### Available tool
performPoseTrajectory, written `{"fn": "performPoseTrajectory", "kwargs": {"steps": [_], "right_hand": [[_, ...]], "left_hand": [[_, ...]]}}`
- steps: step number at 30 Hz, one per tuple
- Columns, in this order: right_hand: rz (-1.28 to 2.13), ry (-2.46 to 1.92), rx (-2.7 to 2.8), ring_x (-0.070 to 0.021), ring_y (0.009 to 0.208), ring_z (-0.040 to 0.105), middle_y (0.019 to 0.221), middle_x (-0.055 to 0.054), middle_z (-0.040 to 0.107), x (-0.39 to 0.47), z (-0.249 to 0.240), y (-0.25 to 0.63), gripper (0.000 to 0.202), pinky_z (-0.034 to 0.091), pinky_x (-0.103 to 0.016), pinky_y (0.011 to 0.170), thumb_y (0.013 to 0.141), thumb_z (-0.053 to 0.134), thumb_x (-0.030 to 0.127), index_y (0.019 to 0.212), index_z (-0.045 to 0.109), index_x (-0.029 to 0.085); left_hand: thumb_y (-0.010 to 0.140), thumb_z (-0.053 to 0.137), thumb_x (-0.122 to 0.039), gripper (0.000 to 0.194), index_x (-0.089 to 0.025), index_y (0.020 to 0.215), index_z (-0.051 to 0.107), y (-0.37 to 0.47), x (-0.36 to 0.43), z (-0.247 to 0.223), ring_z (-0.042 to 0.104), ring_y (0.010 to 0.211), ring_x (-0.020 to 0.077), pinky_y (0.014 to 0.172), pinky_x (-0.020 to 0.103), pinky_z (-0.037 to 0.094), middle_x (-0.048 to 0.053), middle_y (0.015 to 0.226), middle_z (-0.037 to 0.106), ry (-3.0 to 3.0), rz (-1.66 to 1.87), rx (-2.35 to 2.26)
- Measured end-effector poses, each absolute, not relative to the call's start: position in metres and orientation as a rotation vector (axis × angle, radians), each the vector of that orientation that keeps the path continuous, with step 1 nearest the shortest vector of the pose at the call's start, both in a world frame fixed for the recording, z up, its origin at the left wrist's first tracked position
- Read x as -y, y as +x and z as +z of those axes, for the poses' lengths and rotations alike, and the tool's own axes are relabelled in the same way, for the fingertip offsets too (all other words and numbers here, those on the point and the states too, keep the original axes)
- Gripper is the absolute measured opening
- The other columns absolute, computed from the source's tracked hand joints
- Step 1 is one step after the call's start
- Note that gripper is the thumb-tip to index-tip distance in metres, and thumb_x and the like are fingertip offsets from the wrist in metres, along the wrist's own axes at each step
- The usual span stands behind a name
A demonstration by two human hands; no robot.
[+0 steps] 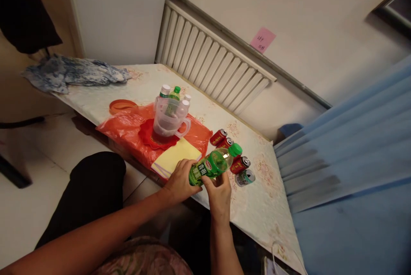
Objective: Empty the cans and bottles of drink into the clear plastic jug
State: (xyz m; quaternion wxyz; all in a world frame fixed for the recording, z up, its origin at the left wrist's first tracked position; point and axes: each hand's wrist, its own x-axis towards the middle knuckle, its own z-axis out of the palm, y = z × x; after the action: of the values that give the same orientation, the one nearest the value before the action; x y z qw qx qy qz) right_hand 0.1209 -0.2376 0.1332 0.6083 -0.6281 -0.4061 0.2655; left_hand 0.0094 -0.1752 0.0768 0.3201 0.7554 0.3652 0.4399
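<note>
A clear plastic drink bottle (pixel 212 165) with a green label and a green cap is tilted up to the right above the table's front edge. My left hand (pixel 181 183) is closed around its lower end. The fingers of my right hand (pixel 219 196) wrap the bottle's middle from below, thumb on the label. Just left of it lies a folded yellow cloth (pixel 176 157). Behind the cloth, a clear plastic pitcher (pixel 165 121) stands in a red scalloped dish (pixel 146 134). Several drink cans, including a red can (pixel 218 137) and a green-silver can (pixel 245 178), stand partly behind the bottle.
Under the dish spreads an orange-red plastic bag (pixel 122 131) on the floral tablecloth (pixel 257 206). Several bottles, one green-capped (pixel 175 92), stand behind the pitcher. An orange ring-shaped item (pixel 123 106) and crumpled patterned fabric (pixel 77 74) lie left. A radiator (pixel 212 59) and blue curtain (pixel 349 151) border the table.
</note>
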Motion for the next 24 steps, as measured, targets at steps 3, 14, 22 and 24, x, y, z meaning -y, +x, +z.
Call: {"fn": "performPoseTrajectory", "kwargs": {"steps": [3,14,22,24], "right_hand": [[0.547,-1.532,0.911,-0.021,0.087,0.069,0.097,-0.005,0.072,0.235,0.13,0.12,0.045,0.056,-0.03,0.077,0.063,0.076,0.025,0.105,0.062,0.018],[0.781,-1.355,1.02,-0.0225,0.093,0.07,0.1,-0.005,0.074,0.237,0.113,0.151,0.044,0.056,-0.035,0.087,0.062,0.075,0.019,0.105,0.063,0.018],[0.888,-1.35,1.051,-0.0215,0.103,0.067,0.109,-0.002,0.071,0.242,0.102,0.15,0.052,0.053,-0.035,0.095,0.063,0.073,0.011,0.113,0.063,0.021],[0.862,-1.391,1.054,-0.0211,0.102,0.068,0.108,-0.002,0.071,0.244,0.102,0.151,0.051,0.053,-0.034,0.094,0.062,0.073,0.01,0.111,0.064,0.021]], "left_hand": [[0.059,0.078,-0.023,0.061,-0.02,0.114,0.05,0.011,0.176,0.071,0.052,0.105,0.028,0.094,0.044,0.045,0.007,0.109,0.055,1.988,1.137,-0.968],[0.06,0.068,-0.019,0.061,-0.021,0.12,0.057,-0.001,0.164,0.078,0.057,0.111,0.0266,0.098,0.041,0.047,0.007,0.119,0.06,1.813,0.848,-0.702],[0.057,0.072,-0.022,0.065,-0.017,0.119,0.058,0.007,0.159,0.048,0.06,0.107,0.0286,0.094,0.041,0.048,0.008,0.113,0.064,1.794,0.784,-0.748],[0.057,0.074,-0.022,0.065,-0.015,0.12,0.058,0.011,0.159,0.042,0.059,0.107,0.0291,0.095,0.042,0.047,0.009,0.113,0.064,1.827,0.796,-0.751]]}}
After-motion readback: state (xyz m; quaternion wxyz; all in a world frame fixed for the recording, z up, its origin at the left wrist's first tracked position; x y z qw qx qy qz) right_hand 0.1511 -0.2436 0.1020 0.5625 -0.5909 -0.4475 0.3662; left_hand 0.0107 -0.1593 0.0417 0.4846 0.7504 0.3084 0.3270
